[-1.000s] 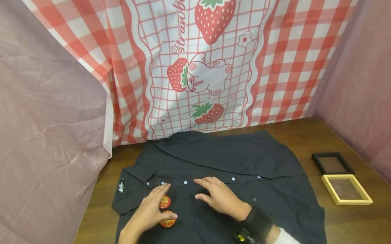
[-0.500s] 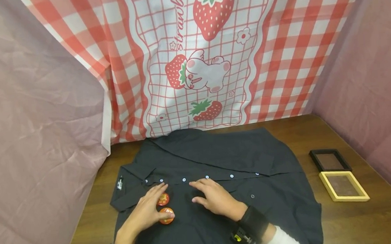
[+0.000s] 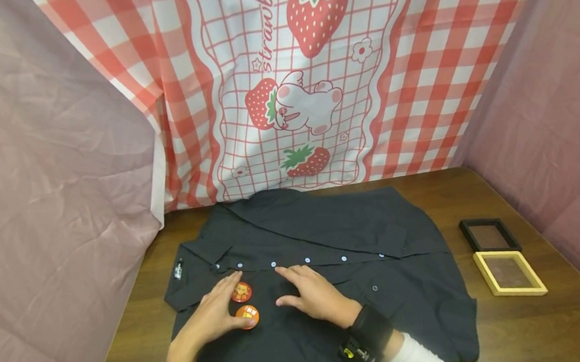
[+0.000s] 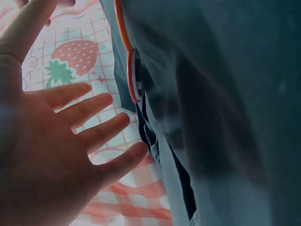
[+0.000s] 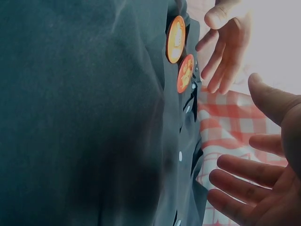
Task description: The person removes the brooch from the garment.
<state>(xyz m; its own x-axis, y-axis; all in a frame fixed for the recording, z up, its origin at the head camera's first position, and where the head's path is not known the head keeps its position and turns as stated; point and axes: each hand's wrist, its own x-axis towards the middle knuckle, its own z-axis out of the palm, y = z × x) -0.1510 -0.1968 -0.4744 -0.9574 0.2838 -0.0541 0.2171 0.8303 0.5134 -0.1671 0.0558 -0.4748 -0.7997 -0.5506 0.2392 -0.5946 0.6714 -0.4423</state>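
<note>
A dark button-up shirt [image 3: 419, 301] lies spread on the table, its collar to the left and a row of pale buttons across it. Two round pin badges lie on the cloth near the collar, a red one [image 3: 242, 292] and an orange one [image 3: 247, 317]. My left hand [image 3: 208, 315] hovers beside them, fingers extended, its thumb overlapping the orange badge in the head view. Spread fingers with nothing in them show in the left wrist view. Over the shirt's middle, my right hand [image 3: 320, 295] also holds nothing, its fingertips near the button row.
To the right of the shirt, a black frame [image 3: 512, 238] and a light yellow frame [image 3: 512, 289] lie on the wooden table [image 3: 572, 318]. A red-and-white checked strawberry cloth [image 3: 414, 82] hangs behind. Pink drapes [image 3: 68, 191] enclose both sides.
My right hand has drifted a little to the left. The left hand has eased slightly left too, showing more of the badges. The shirt and badges stay in place.
</note>
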